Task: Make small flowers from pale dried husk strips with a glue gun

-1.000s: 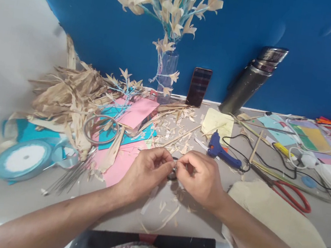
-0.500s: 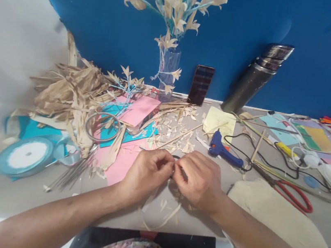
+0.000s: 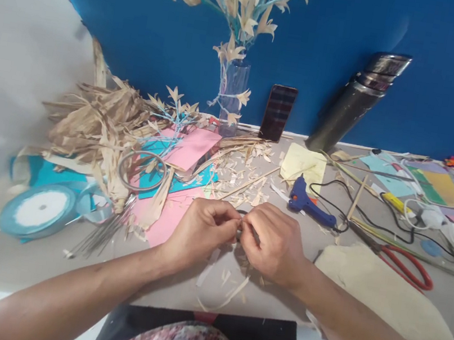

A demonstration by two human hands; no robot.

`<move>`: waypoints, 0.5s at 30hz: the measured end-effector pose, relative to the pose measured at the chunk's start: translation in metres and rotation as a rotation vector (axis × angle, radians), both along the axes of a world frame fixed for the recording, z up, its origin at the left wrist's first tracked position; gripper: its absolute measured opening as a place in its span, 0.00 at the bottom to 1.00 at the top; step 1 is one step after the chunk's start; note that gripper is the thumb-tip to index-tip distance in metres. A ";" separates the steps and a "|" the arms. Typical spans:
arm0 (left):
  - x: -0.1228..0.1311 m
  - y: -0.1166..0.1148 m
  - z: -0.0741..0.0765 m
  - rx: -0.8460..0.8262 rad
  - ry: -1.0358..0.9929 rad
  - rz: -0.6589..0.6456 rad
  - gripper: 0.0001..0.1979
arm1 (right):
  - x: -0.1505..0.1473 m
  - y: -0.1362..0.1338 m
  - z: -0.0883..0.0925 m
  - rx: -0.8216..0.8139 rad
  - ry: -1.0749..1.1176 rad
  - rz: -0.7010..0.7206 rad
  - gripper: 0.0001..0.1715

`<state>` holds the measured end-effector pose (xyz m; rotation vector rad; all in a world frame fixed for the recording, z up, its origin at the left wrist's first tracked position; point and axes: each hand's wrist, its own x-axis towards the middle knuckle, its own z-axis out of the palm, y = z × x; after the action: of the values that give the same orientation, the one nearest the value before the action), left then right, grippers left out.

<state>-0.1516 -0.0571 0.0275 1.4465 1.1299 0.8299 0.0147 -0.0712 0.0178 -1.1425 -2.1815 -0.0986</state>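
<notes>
My left hand point(image 3: 207, 228) and my right hand point(image 3: 273, 242) meet over the front middle of the table, fingertips pinched together. Whatever small thing they pinch is mostly hidden by the fingers; only a dark sliver shows between them. Under and around the hands lie pale husk scraps point(image 3: 229, 295) and shavings. A blue glue gun point(image 3: 309, 203) rests just beyond my right hand. Left of my left hand are pink paper point(image 3: 175, 216), a bundle of thin wires point(image 3: 109, 232) and a metal ring point(image 3: 123, 169).
Dried corn husks point(image 3: 98, 117) are heaped at the left, with a blue ribbon spool point(image 3: 39, 210) in front. A vase point(image 3: 235, 83) of husk flowers, a phone point(image 3: 278, 112) and a thermos point(image 3: 351, 109) stand along the wall. Red-handled scissors point(image 3: 406, 268) and cords lie at the right.
My hands stay pinched together in nearly the same place, with slight finger movement. The whole view has shifted a little; the objects on the table have not moved.
</notes>
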 end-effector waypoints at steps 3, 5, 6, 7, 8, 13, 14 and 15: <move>0.001 0.000 0.000 -0.029 -0.038 0.014 0.06 | -0.001 -0.001 -0.002 -0.033 0.050 -0.022 0.13; 0.001 0.001 0.000 -0.069 -0.069 0.015 0.06 | -0.002 -0.001 -0.002 -0.069 0.091 -0.034 0.12; 0.001 0.001 0.000 -0.088 -0.083 0.017 0.06 | -0.002 -0.001 -0.002 -0.088 0.113 -0.036 0.12; 0.001 0.001 0.000 -0.104 -0.095 0.016 0.06 | -0.002 -0.001 -0.002 -0.103 0.135 -0.039 0.12; 0.001 0.002 0.001 -0.116 -0.106 0.015 0.06 | -0.002 -0.001 -0.001 -0.115 0.157 -0.041 0.11; 0.000 0.002 0.003 -0.148 -0.114 0.003 0.07 | 0.000 -0.001 0.002 -0.183 0.234 -0.036 0.10; 0.000 0.002 0.003 -0.147 -0.104 0.006 0.07 | 0.001 -0.001 0.002 -0.206 0.240 -0.031 0.10; 0.000 0.002 0.003 -0.139 -0.091 0.012 0.07 | 0.001 -0.001 0.003 -0.227 0.241 -0.029 0.10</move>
<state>-0.1520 -0.0555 0.0306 1.2759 1.1058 0.8013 0.0159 -0.0720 0.0205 -1.2403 -1.9982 0.2679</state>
